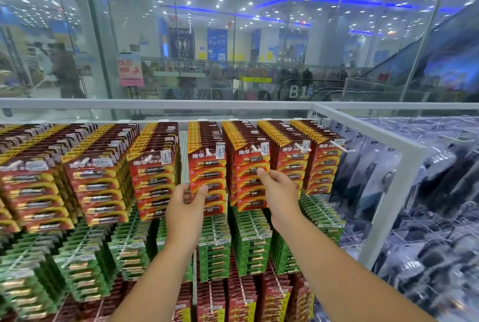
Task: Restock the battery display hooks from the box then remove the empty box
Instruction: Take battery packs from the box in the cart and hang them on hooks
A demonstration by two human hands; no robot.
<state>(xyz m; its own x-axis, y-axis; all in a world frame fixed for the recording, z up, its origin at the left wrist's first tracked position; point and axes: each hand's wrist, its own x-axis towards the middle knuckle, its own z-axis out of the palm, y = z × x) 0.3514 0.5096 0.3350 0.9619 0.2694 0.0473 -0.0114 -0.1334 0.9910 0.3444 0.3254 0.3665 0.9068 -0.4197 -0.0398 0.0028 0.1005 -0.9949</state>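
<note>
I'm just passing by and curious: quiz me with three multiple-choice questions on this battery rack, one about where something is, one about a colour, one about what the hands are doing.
1. Where is the left hand?
A. At the lower edge of a red battery pack in the top row
B. On the white frame
C. Among the clear bags at the right

2. What colour are the packs in the row just below the top red row?
A. Blue
B. Green
C. White

3. What is the right hand doing?
A. Hanging idle
B. Lying flat on the glass
C. Pinching the front red pack on its hook

Answers: 1 A, its fingers curl round that pack's lower edge; 2 B, the second row is green; 3 C, thumb and fingers close on the card.
</note>
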